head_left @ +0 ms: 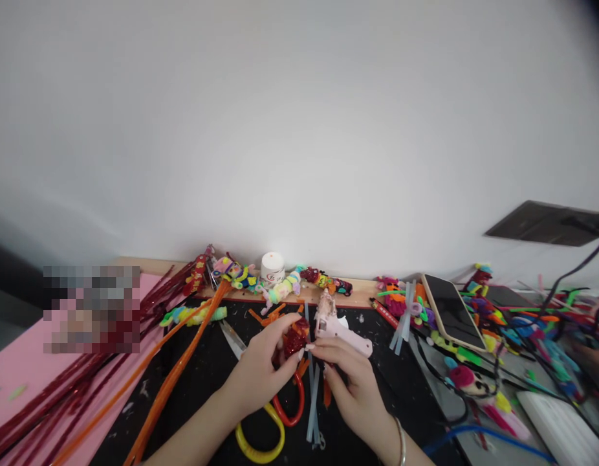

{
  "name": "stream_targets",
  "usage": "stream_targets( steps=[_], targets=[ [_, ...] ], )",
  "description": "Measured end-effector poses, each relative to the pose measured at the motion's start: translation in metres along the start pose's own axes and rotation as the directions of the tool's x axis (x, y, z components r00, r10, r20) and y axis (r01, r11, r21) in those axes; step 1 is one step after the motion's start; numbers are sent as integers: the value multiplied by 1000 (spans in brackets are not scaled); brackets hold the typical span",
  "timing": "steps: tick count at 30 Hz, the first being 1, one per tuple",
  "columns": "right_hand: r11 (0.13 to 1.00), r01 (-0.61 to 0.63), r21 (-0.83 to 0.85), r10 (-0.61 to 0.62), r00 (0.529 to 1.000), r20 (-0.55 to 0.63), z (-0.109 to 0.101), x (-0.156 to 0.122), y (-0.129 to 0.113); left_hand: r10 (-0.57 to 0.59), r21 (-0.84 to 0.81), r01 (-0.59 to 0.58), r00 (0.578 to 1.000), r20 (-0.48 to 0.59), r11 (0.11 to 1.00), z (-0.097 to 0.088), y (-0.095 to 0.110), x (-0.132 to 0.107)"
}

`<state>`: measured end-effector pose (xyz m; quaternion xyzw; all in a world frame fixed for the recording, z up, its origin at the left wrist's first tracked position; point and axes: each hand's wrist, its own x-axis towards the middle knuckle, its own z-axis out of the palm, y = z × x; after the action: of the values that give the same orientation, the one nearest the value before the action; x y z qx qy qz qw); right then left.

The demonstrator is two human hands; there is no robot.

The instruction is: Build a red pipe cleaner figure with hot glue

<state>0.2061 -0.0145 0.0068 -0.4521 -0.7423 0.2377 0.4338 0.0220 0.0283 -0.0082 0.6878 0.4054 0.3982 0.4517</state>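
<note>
My left hand [263, 362] is closed around a small red glittery pipe-cleaner figure [296, 338], gripped between fingers and thumb. Close against its right side, my right hand [350, 378] has its fingertips pinched together; whatever they hold is too small to make out. Scissors with red and yellow handles [261, 456] lie below my left hand, blades partly covered by it. Just behind my right hand lies a pale pink glue gun [341, 332], nozzle toward the wall. Clear glue sticks [313, 408] lie between my hands, with orange pipe-cleaner scraps [270, 317] scattered behind.
Long red pipe cleaners [81, 382] and orange ones [171, 382] stretch across the left side. A paper cup [273, 268] and several finished figures line the wall. At right are a phone [453, 310], a white box [559, 427], cables and a pipe-cleaner pile [561, 349].
</note>
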Motion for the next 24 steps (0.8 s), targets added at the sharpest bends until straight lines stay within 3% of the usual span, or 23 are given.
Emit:
stream_targets(
  steps=[8,14,19,24],
  targets=[
    [999,-35,35,35,999,-20,-1,0,-2,6,33,-7,1000,19,999,-1,-2,-1],
    [974,-184,134,204,967,-154,2,-1,5,-11,45,8,998,65,999,-1,-3,-2],
    [911,-310,273,359,921,-152,2,1,7,-45,-20,48,992,114,999,0,-3,-1],
    [829,-390,400,463,881,-100,4,2,12,-57,-188,91,982,180,978,0,-2,0]
  ],
)
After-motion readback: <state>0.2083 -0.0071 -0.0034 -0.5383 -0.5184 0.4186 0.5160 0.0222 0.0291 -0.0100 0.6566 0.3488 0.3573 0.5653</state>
